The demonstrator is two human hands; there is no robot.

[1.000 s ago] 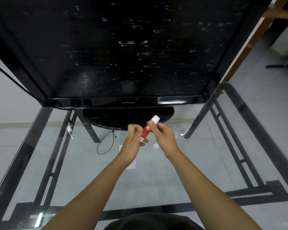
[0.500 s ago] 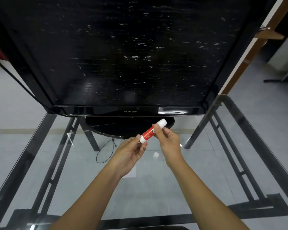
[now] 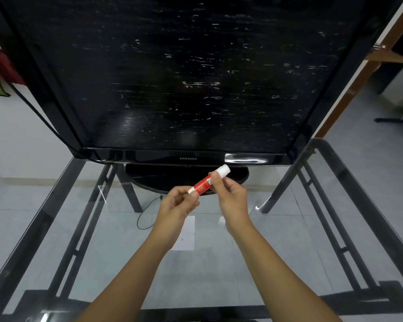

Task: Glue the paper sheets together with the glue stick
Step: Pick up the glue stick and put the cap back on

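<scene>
Nearest me is the clear glass tabletop on its black metal frame (image 3: 126,263). The flat white paper sheet (image 3: 187,238) lies on it just below the left hand, partly hidden by that wrist. I can only make out one sheet from here. Next to the right wrist there's a small white round thing (image 3: 222,220) on the glass. Might be the cap, can't tell.

The left hand (image 3: 176,206) pinches the lower end of the red glue stick with white ends (image 3: 204,183) between thumb and fingertips. The right hand (image 3: 232,196) has its thumb and fingers curled round the upper half. So the stick sits tilted in the air between both hands, above the paper and not touching it.

Beyond the hands is the big black flat-screen TV (image 3: 189,89).

My read: this is the prep step, twisting the stick up, with no glue down yet. Next the tip needs lowering onto the sheet, with the left hand freed to pin the paper so it doesn't skate on the glass.
</scene>
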